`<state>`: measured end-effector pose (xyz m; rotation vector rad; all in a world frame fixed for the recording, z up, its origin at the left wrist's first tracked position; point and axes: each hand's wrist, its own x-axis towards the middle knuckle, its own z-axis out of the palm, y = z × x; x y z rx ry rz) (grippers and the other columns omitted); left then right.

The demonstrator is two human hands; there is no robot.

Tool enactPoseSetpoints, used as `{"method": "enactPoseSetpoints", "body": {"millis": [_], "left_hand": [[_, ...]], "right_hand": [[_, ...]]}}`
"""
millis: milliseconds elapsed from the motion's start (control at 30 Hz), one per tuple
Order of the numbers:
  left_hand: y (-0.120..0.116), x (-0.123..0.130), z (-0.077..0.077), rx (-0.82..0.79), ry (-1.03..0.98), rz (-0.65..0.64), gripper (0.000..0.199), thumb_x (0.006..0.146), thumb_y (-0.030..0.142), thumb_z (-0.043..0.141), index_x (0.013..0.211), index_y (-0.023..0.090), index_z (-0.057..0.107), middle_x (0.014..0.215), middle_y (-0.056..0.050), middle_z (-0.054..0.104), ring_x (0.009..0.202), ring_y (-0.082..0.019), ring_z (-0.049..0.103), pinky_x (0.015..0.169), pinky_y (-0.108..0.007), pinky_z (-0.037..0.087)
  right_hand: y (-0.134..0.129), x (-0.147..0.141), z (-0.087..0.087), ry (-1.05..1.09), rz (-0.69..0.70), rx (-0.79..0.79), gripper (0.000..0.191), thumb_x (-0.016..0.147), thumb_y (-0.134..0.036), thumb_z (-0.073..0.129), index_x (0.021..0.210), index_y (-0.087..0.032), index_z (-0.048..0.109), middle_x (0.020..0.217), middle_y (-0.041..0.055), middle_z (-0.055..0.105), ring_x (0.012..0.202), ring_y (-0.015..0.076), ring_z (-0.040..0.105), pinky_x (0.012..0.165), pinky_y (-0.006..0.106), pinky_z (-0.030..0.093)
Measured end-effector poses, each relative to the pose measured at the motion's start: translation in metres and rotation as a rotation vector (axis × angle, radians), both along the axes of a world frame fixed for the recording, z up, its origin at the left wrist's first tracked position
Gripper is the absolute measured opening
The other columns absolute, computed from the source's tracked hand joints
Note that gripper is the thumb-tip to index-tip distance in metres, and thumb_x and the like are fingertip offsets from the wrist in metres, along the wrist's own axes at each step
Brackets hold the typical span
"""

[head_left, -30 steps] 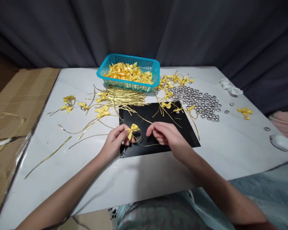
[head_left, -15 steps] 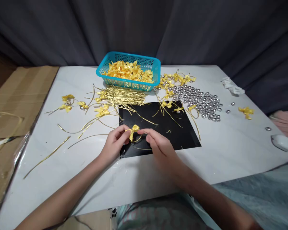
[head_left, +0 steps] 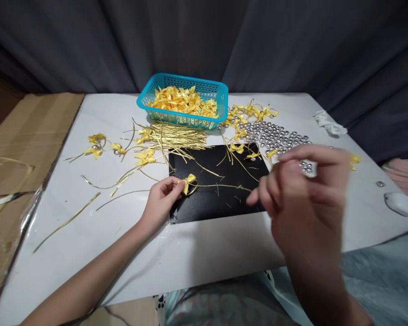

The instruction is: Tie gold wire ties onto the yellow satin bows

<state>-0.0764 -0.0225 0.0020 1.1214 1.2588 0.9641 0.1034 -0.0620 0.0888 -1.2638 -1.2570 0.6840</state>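
Observation:
My left hand (head_left: pixel 163 194) pinches a small yellow ribbon bow (head_left: pixel 190 178) between thumb and fingertips, over the left part of a black sheet (head_left: pixel 204 209). A loop of gold cord hangs at the bow. From there a thin gold cord (head_left: pixel 221 185) runs nearly straight across the sheet to my right hand (head_left: pixel 302 199). Raised and blurred by motion, the right hand has its fingers curled, and the cord's far end disappears at them. Small cord scraps lie on the sheet between the hands.
Behind the sheet lies a bundle of gold cords (head_left: pixel 180 136). A blue basket (head_left: pixel 183 118) of yellow ribbon pieces stands at the back. Silver beads (head_left: pixel 275 136) spread to the right, with finished-looking bows around. A white computer mouse (head_left: pixel 399 203) and crumpled tissue (head_left: pixel 329 123) sit at the right.
My right hand has moved away from the bow, to the right and upward, drawing a gold cord out straight. My left hand stays nearly in place with the bow.

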Motion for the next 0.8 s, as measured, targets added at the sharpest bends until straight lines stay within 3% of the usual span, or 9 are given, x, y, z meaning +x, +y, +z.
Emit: {"method": "enactPoseSetpoints", "body": {"millis": [67, 133, 267, 500, 800], "left_hand": [[-0.001, 0.001, 0.0, -0.012, -0.019, 0.005, 0.02, 0.072, 0.032, 0.066, 0.061, 0.016, 0.062, 0.054, 0.003, 0.053, 0.054, -0.01, 0.045, 0.054, -0.022, 0.034], [-0.001, 0.001, 0.0, -0.033, -0.059, 0.018, 0.016, 0.069, 0.03, 0.07, 0.063, 0.016, 0.067, 0.057, 0.001, 0.059, 0.056, -0.011, 0.048, 0.055, -0.023, 0.037], [-0.002, 0.001, -0.001, -0.122, -0.177, 0.036, 0.012, 0.063, 0.027, 0.075, 0.069, 0.016, 0.074, 0.063, -0.002, 0.068, 0.058, -0.012, 0.052, 0.059, -0.024, 0.042], [-0.004, 0.002, 0.001, -0.162, -0.262, 0.012, 0.008, 0.065, 0.024, 0.074, 0.068, 0.017, 0.075, 0.059, 0.0, 0.067, 0.059, -0.01, 0.052, 0.061, -0.021, 0.042], [-0.005, 0.004, -0.001, -0.146, -0.206, 0.043, 0.009, 0.063, 0.025, 0.075, 0.065, 0.017, 0.074, 0.062, -0.001, 0.068, 0.059, -0.011, 0.055, 0.061, -0.024, 0.044]], "right_hand": [[-0.001, -0.01, -0.017, 0.01, 0.121, -0.171, 0.01, 0.095, -0.025, 0.034, 0.098, -0.023, 0.043, 0.056, -0.0068, 0.034, 0.042, 0.0078, 0.035, 0.042, 0.021, 0.034], [0.0, -0.024, -0.039, -0.057, 0.272, -0.296, 0.013, 0.094, -0.025, 0.029, 0.099, -0.022, 0.04, 0.061, -0.0058, 0.039, 0.044, 0.0078, 0.036, 0.045, 0.022, 0.032], [0.006, -0.041, -0.066, -0.202, 0.313, -0.403, 0.006, 0.091, -0.024, 0.032, 0.088, -0.02, 0.036, 0.059, -0.0047, 0.042, 0.053, 0.0112, 0.044, 0.054, 0.023, 0.034], [0.011, -0.041, -0.068, -0.307, 0.313, -0.454, 0.014, 0.09, -0.027, 0.037, 0.078, -0.022, 0.032, 0.051, -0.0057, 0.042, 0.044, 0.0116, 0.037, 0.052, 0.024, 0.03], [0.009, -0.041, -0.073, -0.524, 0.337, -0.411, 0.013, 0.091, -0.025, 0.035, 0.081, -0.02, 0.04, 0.064, 0.0015, 0.058, 0.054, 0.0131, 0.054, 0.054, 0.024, 0.034]]}}
